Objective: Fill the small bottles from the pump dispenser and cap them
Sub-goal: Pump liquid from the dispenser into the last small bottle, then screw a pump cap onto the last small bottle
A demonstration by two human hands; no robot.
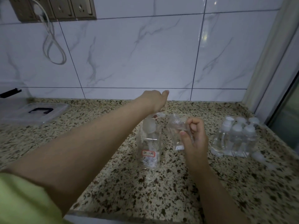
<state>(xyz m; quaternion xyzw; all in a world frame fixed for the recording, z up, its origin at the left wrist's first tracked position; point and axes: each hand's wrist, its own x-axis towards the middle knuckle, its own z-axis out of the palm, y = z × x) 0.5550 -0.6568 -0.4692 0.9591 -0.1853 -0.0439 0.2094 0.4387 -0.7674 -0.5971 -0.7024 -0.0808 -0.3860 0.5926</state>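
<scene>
A clear pump dispenser (149, 147) with a red-bordered label stands on the speckled counter (132, 188). My left hand (155, 99) lies on top of its pump head, fingers bent down over it. Just right of the spout, my right hand (195, 135) grips a small clear bottle (177, 131), tilted with its mouth toward the spout. Several capped small bottles (237, 136) stand together at the right.
A loose translucent cap (258, 156) lies near the bottle group. A clear plastic box with a black handle (34, 111) sits at the left. The tiled wall (145, 54) carries sockets and a hanging white cable (53, 46). A window frame (275, 62) borders the right.
</scene>
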